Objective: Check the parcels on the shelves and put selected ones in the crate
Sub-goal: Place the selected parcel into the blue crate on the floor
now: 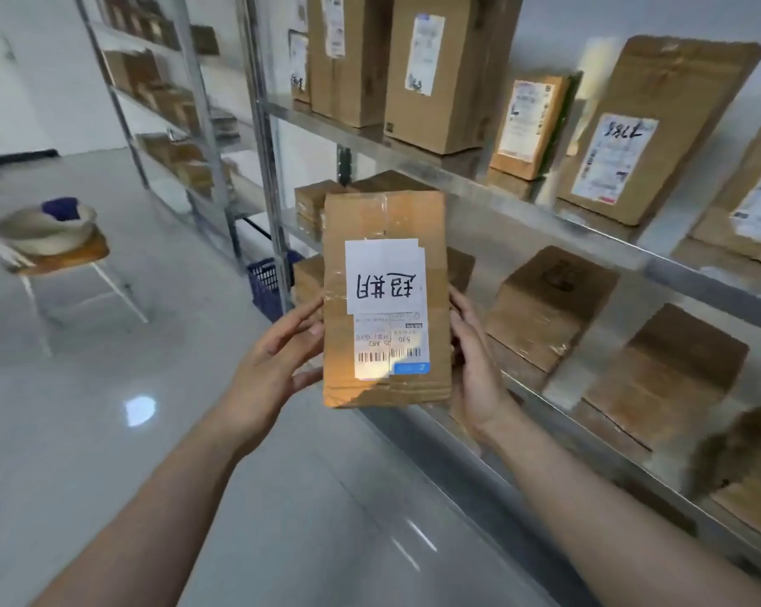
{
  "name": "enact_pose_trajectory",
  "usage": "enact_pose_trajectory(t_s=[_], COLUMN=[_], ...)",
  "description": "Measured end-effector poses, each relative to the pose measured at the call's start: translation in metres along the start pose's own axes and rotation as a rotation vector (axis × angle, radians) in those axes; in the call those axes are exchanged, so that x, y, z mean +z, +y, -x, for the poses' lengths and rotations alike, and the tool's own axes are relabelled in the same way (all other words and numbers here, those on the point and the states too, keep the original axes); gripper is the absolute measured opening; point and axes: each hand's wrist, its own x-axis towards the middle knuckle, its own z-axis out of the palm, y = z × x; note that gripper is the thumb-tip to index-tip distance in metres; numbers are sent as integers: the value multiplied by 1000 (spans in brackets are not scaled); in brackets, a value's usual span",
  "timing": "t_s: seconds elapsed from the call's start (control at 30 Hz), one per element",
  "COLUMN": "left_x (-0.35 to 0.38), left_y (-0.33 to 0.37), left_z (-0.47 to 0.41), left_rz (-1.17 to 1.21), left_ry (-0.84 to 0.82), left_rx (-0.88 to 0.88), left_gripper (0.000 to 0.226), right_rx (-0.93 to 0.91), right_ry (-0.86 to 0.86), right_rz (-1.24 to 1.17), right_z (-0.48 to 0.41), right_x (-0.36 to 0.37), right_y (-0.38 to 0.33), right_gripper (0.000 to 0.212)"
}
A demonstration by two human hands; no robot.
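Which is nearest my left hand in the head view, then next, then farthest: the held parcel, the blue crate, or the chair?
1. The parcel: centre, held in the left hand.
2. The crate: on the floor just beyond the hand.
3. The chair: far left, across the floor.

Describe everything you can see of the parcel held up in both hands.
The parcel is a brown cardboard box, sealed with clear tape, held upright in front of the shelves. A white slip with handwritten characters, upside down, covers its middle; a printed shipping label with barcodes sits below. The left hand grips its left edge, the right hand its right edge.
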Motion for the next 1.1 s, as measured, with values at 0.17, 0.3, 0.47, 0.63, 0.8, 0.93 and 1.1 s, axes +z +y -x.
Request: enact_pose_trajectory(t_s=[0.17,0.3,0.47,0.63,0.8,0.93,1.1], left_x=[-108,-183,-257,-321,-392,-448,-541], left_y=[-6,-11,-20,-39,-57,-69,-85], left_z=[-39,-71,-124,-202,-305,-377,-462], left_rz=[-20,-25,-25,-50,-45,-10,53], left_ry=[91,136,206,272,376,430,467], left_rx=[-43,-87,-153,-218,-263,-309,-335], left_gripper=[40,41,41,40,40,38,38], right_rx=[47,110,180,235,254,317,401], right_ry=[-63,-123,-146,-206,-305,-307,-320], right_rz=[9,44,28,-42,-45,-30,-11], right_z=[-57,-103,-170,-259,-374,-456,-554], right_x=[109,177,251,311,371,426,515], right_y=[36,67,103,147,199,225,262], right_gripper=[47,49,31,32,34,33,27])
